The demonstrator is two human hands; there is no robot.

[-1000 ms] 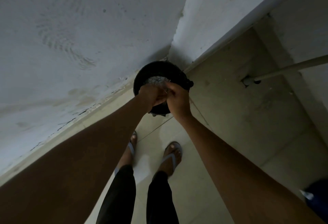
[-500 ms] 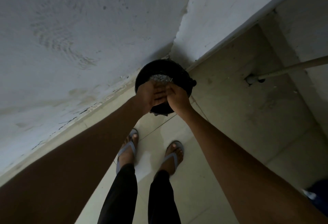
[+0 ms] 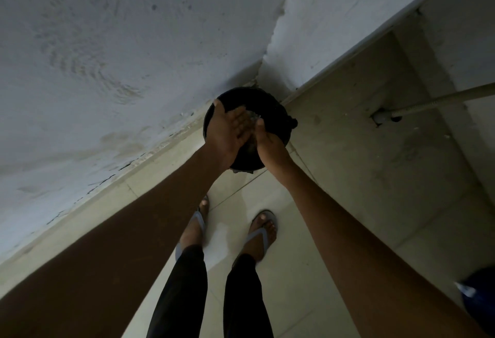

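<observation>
The fingers [image 3: 240, 121] of the left hand [image 3: 227, 135] lie straight and loosely together, holding nothing, with the palm turned toward the right hand [image 3: 270, 144]. The right hand's fingers curl inward just beside it. Whether they pinch anything I cannot tell, since the dim light and the left palm hide their tips. Between the two hands shows a small glinting patch [image 3: 254, 117], water or something wet and shiny, too blurred to name.

Both hands hang over the mouth of the black bucket [image 3: 278, 112], likely so that whatever drips or falls from them lands inside rather than on the floor [image 3: 348, 176]. The bucket stands in the floor's corner, tight against where the two walls [image 3: 134, 42] meet, probably to keep it out of the way.

From the wrists both forearms run straight back toward the camera, stretched nearly full and converging over the bucket. The person stands just short of it, feet in flip-flops [image 3: 261, 233] on the tiles. A pipe [image 3: 428, 99] ends at a fitting on the floor, well apart from the bucket.
</observation>
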